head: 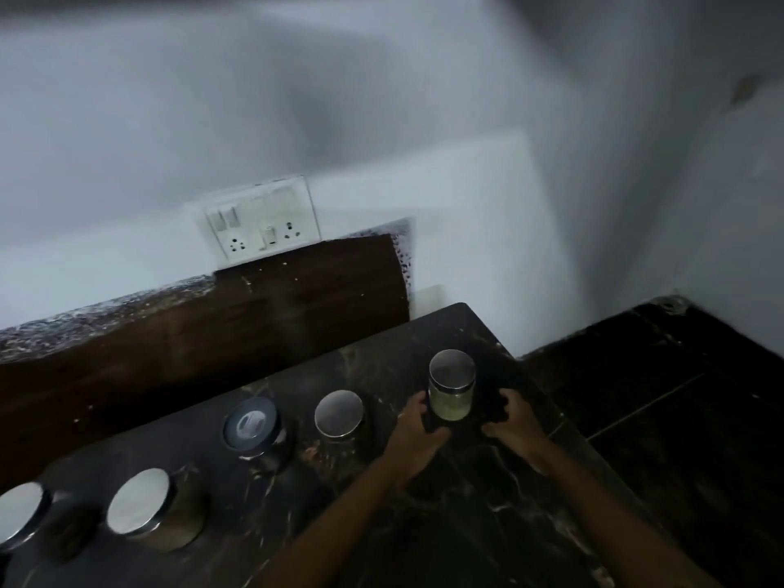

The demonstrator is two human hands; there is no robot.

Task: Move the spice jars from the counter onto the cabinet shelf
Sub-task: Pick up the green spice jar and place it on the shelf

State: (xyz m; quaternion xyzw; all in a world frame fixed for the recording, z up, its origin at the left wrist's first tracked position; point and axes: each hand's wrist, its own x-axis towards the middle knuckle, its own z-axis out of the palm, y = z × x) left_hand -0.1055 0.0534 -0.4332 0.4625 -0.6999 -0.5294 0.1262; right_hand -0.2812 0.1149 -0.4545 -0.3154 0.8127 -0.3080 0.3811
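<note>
A glass spice jar [451,390] with a steel lid and pale green contents stands near the right end of the dark marble counter [488,502]. My left hand [418,430] wraps the jar's left side. My right hand [511,422] sits just right of the jar, fingers curled toward it; contact is unclear. Several other steel-lidded jars line the counter to the left: one close by [339,415], a dark-lidded one [253,426], a wide one [146,507], and one at the left edge [21,513]. No cabinet shelf is in view.
A white switch-and-socket plate [259,218] is on the wall above a brown wooden backsplash [212,328]. The counter ends at its right edge, with dark tiled floor [679,396] below. The picture is dim and blurred.
</note>
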